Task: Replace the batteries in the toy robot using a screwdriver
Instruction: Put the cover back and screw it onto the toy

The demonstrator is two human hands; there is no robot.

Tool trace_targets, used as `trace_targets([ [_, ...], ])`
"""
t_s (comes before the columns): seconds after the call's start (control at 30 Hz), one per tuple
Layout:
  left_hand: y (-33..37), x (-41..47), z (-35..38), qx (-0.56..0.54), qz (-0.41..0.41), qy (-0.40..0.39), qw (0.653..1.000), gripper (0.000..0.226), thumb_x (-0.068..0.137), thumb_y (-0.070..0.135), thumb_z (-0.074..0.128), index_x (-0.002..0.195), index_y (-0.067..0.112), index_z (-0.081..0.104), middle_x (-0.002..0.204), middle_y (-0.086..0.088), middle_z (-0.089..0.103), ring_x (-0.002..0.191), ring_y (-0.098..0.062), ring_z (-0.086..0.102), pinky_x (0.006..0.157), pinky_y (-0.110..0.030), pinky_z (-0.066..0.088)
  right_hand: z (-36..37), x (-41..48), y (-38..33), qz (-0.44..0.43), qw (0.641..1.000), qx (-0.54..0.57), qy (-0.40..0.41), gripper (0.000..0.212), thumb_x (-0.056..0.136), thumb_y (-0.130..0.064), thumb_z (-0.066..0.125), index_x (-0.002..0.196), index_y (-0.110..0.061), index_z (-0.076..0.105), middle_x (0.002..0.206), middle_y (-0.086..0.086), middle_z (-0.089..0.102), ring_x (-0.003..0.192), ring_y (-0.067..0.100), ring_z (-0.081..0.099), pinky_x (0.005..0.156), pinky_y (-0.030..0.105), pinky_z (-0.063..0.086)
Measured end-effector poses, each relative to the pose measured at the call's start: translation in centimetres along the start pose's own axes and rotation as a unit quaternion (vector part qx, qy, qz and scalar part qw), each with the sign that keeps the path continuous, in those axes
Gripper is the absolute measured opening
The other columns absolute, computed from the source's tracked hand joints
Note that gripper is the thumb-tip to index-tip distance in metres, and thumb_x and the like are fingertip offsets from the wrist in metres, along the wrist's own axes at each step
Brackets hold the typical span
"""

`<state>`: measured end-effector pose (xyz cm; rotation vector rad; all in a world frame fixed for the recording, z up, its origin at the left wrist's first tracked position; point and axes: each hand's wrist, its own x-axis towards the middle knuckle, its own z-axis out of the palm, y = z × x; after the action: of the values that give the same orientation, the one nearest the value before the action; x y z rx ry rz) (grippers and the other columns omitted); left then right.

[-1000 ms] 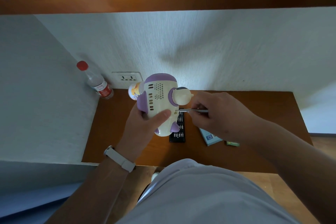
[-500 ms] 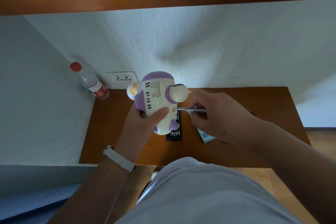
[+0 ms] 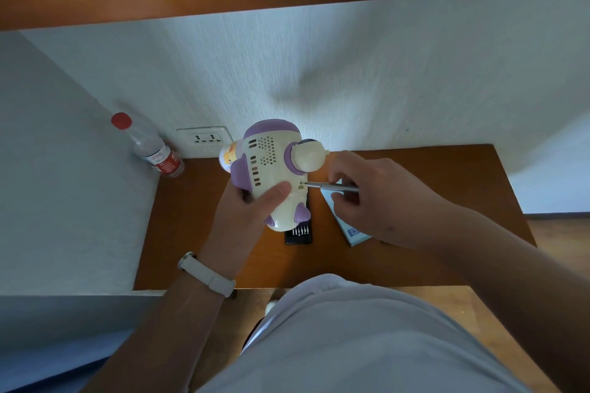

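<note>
A cream and purple toy robot is held above the wooden desk, its back with vent slots and speaker holes turned toward me. My left hand grips its body from below, thumb pressed on the back. My right hand pinches a thin silver screwdriver that lies level, its tip at a small hole low on the robot's back.
A black tray of screwdriver bits lies on the desk under the robot. A pale blue box lies under my right hand. A red-capped water bottle stands at the back left by a wall socket. A shelf edge runs overhead.
The screwdriver tip has moved left into the hole on the robot's back. The robot sits slightly lower and left in view. Both grips are unchanged.
</note>
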<state>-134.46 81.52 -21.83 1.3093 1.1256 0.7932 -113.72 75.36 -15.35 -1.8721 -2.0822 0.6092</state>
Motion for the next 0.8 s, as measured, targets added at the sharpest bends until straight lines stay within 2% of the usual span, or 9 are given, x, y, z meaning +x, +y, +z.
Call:
trace_targets([
  [0.13,0.1,-0.1,0.3,0.011,-0.003,0.002,1.0,0.038,0.075,0.035,0.072,0.11,0.042,0.059,0.104,0.012,0.072,0.106,-0.02,0.068,0.081,-0.039,0.063,-0.3,-0.3,0.0,-0.008,1.0,-0.012,0.007,0.013,0.096,-0.029,0.053,0.087,-0.03,0.044,0.065,-0.013,0.049,0.058,0.009,0.053,0.049,0.016,0.032],
  [0.23,0.3,-0.4,0.5,0.011,-0.003,0.001,1.0,0.052,0.074,0.035,0.072,0.124,0.029,0.057,0.115,-0.002,0.069,0.11,-0.026,0.067,0.083,-0.047,0.062,-0.6,-0.5,0.0,-0.023,0.999,-0.026,0.007,0.013,0.097,-0.032,0.051,0.086,-0.025,0.049,0.064,-0.012,0.048,0.06,0.011,0.055,0.048,0.017,0.031],
  [0.33,0.7,-0.7,0.6,0.013,0.01,0.002,1.0,0.054,0.074,0.033,0.073,0.126,0.025,0.057,0.112,0.002,0.071,0.107,-0.02,0.069,0.074,-0.034,0.062,-0.9,-0.7,0.1,-0.027,0.999,-0.045,-0.002,0.022,0.1,-0.037,0.045,0.082,-0.026,0.049,0.063,-0.01,0.051,0.065,0.015,0.06,0.047,0.015,0.029],
  [0.4,1.0,-0.8,0.6,0.017,0.016,-0.001,1.0,0.053,0.075,0.031,0.074,0.124,0.026,0.057,0.111,0.003,0.071,0.106,-0.018,0.07,0.072,-0.033,0.062,-1.0,-0.7,0.0,-0.032,0.998,-0.048,-0.004,0.024,0.102,-0.037,0.043,0.081,-0.027,0.049,0.062,-0.011,0.05,0.066,0.014,0.061,0.043,0.014,0.032],
  [0.5,1.3,-0.9,0.7,0.01,0.015,-0.002,1.0,0.058,0.076,0.031,0.08,0.128,0.02,0.057,0.114,-0.001,0.071,0.107,-0.021,0.069,0.073,-0.033,0.062,-1.0,-0.9,-0.1,-0.026,1.0,-0.006,0.0,0.011,0.099,-0.035,0.049,0.096,-0.026,0.053,0.063,-0.015,0.047,0.065,0.01,0.06,0.052,0.005,0.041],
  [0.57,1.5,-0.9,0.8,0.007,0.016,-0.008,1.0,0.062,0.077,0.031,0.082,0.131,0.018,0.055,0.115,-0.001,0.07,0.107,-0.02,0.069,0.073,-0.031,0.062,-1.1,-1.0,0.0,-0.011,1.0,0.003,0.002,0.011,0.095,-0.034,0.054,0.1,-0.032,0.044,0.067,-0.015,0.05,0.065,0.011,0.06,0.042,0.01,0.038],
  [0.63,1.7,-0.9,0.9,0.007,0.02,-0.017,1.0,0.066,0.075,0.033,0.081,0.132,0.015,0.054,0.116,-0.003,0.07,0.108,-0.021,0.069,0.075,-0.032,0.062,-1.2,-1.0,0.3,-0.009,1.0,-0.002,0.007,0.021,0.093,-0.028,0.055,0.091,-0.035,0.035,0.069,-0.011,0.054,0.065,0.015,0.061,0.046,0.013,0.038],
  [0.7,1.7,-0.9,1.0,-0.001,0.015,-0.021,1.0,0.068,0.073,0.033,0.075,0.134,0.013,0.053,0.118,-0.006,0.069,0.109,-0.023,0.069,0.078,-0.034,0.062,-1.4,-1.1,0.3,-0.012,1.0,-0.004,0.011,0.022,0.094,-0.027,0.053,0.085,-0.034,0.034,0.069,-0.009,0.056,0.064,0.017,0.061,0.047,0.018,0.039],
  [0.8,1.5,-0.9,1.1,-0.01,0.01,-0.024,1.0,0.061,0.08,0.027,0.08,0.133,0.014,0.054,0.119,-0.007,0.069,0.109,-0.023,0.069,0.08,-0.037,0.061,-1.3,-1.2,0.3,-0.014,1.0,-0.016,0.013,0.017,0.096,-0.03,0.05,0.085,-0.032,0.038,0.072,-0.007,0.059,0.068,0.019,0.063,0.047,0.022,0.044],
])
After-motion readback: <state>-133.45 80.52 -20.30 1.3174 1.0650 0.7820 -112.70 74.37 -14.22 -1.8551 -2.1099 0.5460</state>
